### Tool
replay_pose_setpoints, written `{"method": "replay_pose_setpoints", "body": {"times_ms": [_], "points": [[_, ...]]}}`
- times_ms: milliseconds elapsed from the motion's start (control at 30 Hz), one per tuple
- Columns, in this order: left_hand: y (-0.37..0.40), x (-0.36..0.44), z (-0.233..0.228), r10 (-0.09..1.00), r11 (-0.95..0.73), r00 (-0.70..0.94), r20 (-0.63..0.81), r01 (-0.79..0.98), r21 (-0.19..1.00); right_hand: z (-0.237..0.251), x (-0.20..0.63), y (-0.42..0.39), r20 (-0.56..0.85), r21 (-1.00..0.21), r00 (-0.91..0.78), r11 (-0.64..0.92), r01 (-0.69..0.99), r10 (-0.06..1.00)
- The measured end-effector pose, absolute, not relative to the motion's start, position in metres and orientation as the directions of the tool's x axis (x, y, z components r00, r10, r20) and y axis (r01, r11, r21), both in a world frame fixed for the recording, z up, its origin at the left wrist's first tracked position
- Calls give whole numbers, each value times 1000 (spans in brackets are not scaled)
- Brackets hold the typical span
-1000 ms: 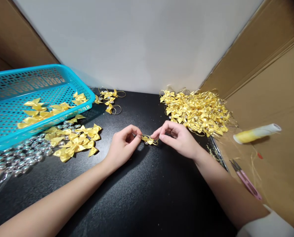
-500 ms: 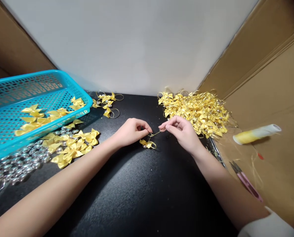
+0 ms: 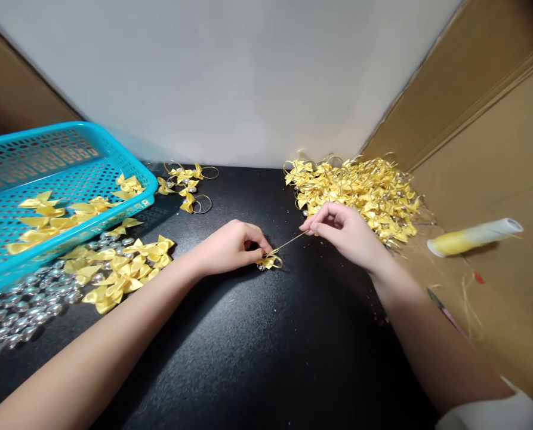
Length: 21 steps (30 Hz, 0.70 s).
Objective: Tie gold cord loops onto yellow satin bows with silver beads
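My left hand (image 3: 233,246) rests on the black table (image 3: 257,352) and pinches a small yellow ribbon bow (image 3: 268,261) with a gold loop and a silver bead. My right hand (image 3: 344,230) pinches the end of a thin gold cord (image 3: 289,242) that runs taut from the bow up to its fingertips. A big heap of finished yellow bows (image 3: 364,191) lies just behind my right hand.
A blue plastic basket (image 3: 46,173) with a few yellow bows stands at the left. Loose yellow bows (image 3: 123,266) and silver beads (image 3: 28,301) lie beside it. Three bows with loops (image 3: 188,185) sit at the back. A thread spool (image 3: 474,236) and pink scissors (image 3: 445,313) lie on cardboard at the right.
My hands have drawn apart: the right hand pulled the gold cord out and up to the right, while the left hand lowered the bow onto the table.
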<state>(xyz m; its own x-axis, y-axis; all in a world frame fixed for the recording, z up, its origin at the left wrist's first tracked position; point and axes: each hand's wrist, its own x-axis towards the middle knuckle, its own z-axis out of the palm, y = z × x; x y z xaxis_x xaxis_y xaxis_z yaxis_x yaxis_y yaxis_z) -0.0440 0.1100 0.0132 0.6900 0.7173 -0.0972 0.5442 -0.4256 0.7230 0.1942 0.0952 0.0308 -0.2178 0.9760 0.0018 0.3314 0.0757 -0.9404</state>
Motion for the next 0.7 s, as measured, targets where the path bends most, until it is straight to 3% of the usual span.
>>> {"method": "replay_pose_setpoints", "body": {"times_ms": [500, 633, 700], "points": [[108, -47, 10, 753, -229, 633, -183, 512, 828, 45, 209, 98, 68, -916, -128, 113, 385, 989], [107, -47, 7, 756, -216, 628, -186, 507, 835, 49, 218, 100, 38, -839, -148, 112, 532, 988], [107, -47, 6, 758, -217, 627, -180, 503, 837, 51, 222, 100, -57, -746, -244, 121, 654, 968]]}}
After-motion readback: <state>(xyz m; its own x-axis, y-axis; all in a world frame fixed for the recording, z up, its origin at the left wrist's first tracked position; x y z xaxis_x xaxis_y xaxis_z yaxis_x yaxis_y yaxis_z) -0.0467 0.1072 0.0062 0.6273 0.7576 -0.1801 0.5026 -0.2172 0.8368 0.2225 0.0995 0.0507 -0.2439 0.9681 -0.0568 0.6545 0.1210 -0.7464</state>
